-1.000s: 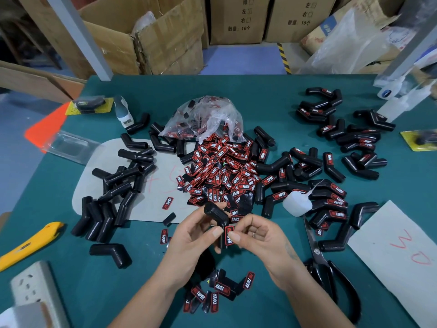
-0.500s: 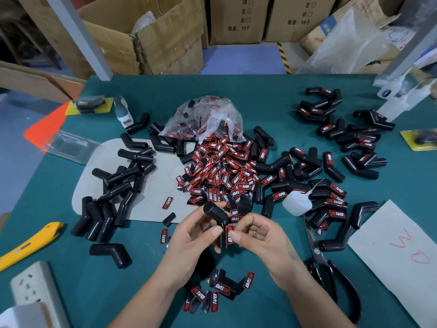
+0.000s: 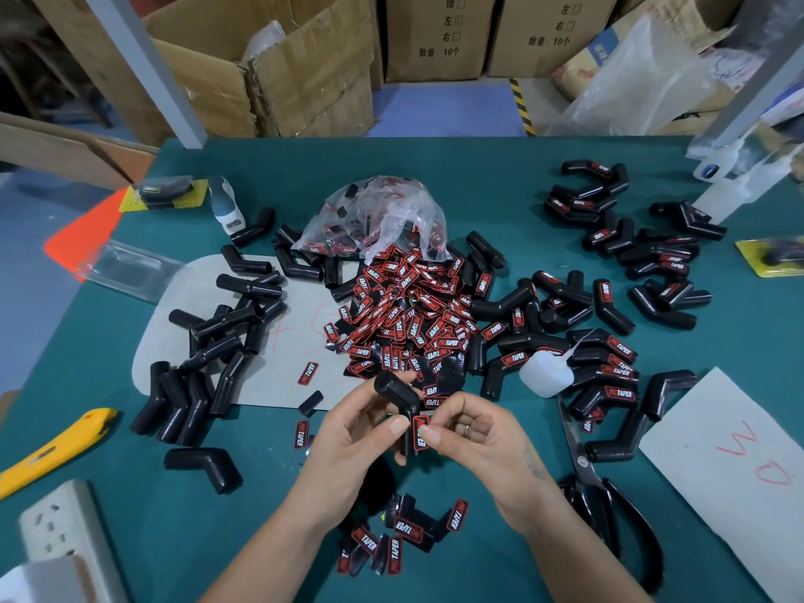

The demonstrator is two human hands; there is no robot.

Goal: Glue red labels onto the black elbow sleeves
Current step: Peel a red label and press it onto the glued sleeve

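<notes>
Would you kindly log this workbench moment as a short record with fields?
Left hand: grips a black elbow sleeve
Right hand: presses a red label onto that sleeve
Label pile: table centre, spilling from a plastic bag
Unlabelled sleeves: left
Labelled sleeves: right
Glue bottle: beside the labelled sleeves
Scissors: by the right forearm

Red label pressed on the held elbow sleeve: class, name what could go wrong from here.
1. Both thumbs press the red label onto the elbow sleeve gripped by the left hand and right hand; squeezed-out glue might stick to skin, or the label may set crooked.
2. The glue bottle lies among labelled sleeves; a drip could bond them.
</notes>
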